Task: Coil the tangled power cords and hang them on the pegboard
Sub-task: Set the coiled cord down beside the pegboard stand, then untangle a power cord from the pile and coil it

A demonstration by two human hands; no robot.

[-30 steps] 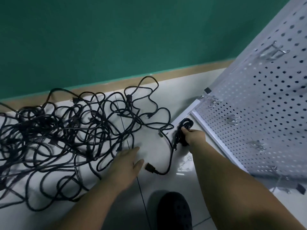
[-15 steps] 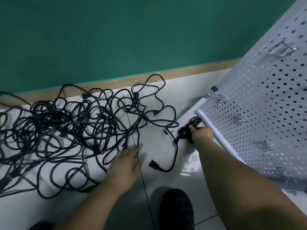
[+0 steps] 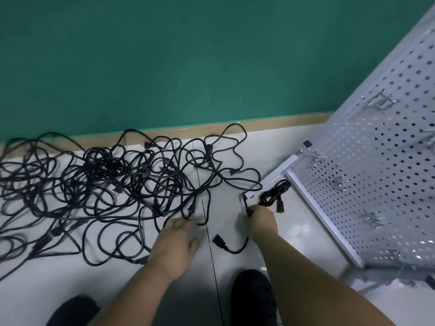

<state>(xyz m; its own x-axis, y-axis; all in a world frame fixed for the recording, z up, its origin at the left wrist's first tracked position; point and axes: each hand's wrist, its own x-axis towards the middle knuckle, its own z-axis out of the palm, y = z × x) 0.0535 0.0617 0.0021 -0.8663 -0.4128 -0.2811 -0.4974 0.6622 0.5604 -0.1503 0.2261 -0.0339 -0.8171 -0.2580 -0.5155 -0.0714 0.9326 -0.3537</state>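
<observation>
A large tangle of black power cords (image 3: 106,184) spreads over the white floor on the left. My left hand (image 3: 175,241) lies flat with straight fingers, its fingertips touching a cord loop (image 3: 203,222) at the tangle's near edge. My right hand (image 3: 263,220) curls its fingers round a loose black cord (image 3: 246,203); that cord's connector end (image 3: 220,241) lies on the floor between my hands. A small coiled cord bundle (image 3: 274,191) rests just beyond my right hand, at the foot of the white pegboard (image 3: 376,161).
Metal hooks (image 3: 382,102) stick out of the pegboard, which leans on the right with its white frame rail (image 3: 315,210) along the floor. A green wall with a tan baseboard (image 3: 282,121) runs behind the cords. Black shoes (image 3: 254,300) stand near the bottom.
My right hand has let go of the small coiled bundle beside the pegboard foot and drawn back onto the loose cord. My left hand has slid forward to the cord loop.
</observation>
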